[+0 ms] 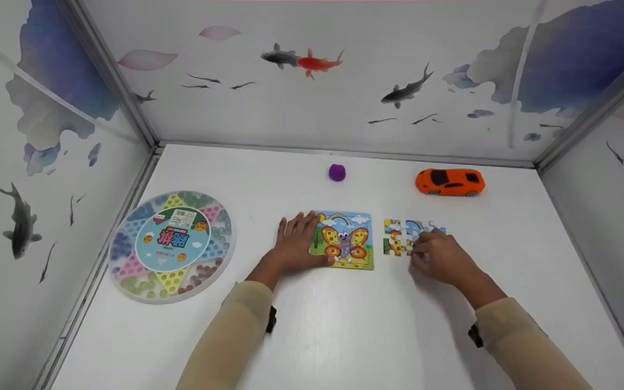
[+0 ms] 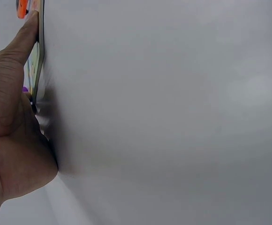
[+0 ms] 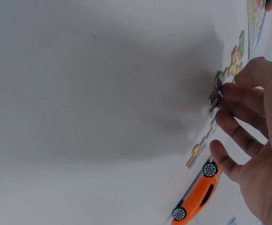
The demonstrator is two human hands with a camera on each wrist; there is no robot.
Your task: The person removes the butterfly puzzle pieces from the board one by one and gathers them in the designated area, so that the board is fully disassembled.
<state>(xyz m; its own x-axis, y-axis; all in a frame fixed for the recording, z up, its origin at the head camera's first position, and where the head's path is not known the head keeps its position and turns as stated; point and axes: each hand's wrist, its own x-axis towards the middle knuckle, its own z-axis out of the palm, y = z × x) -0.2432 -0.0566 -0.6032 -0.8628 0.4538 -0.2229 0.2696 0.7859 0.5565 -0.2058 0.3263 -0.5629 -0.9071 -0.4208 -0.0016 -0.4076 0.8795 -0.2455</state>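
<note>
My left hand (image 1: pixel 294 246) lies at the left side of a square butterfly picture puzzle (image 1: pixel 351 238), fingers spread, with the thumb on its lower edge. Also in the left wrist view, the thumb (image 2: pixel 21 42) presses along the board's edge. To the right of the board, several loose jigsaw pieces (image 1: pixel 393 244) sit close together in rows. Over their right part, my right hand (image 1: pixel 442 257) pinches one jigsaw piece (image 3: pixel 215 93), seen tilted in the right wrist view. The right fingers partly cover the pieces beneath them.
A round Chinese checkers set (image 1: pixel 214 271) with marbles under a clear lid lies at the left. Behind the puzzle are a small purple ball (image 1: pixel 337 173) and an orange toy car (image 1: pixel 450 182). Printed panels (image 1: pixel 312 108) wall the white table at the back and sides.
</note>
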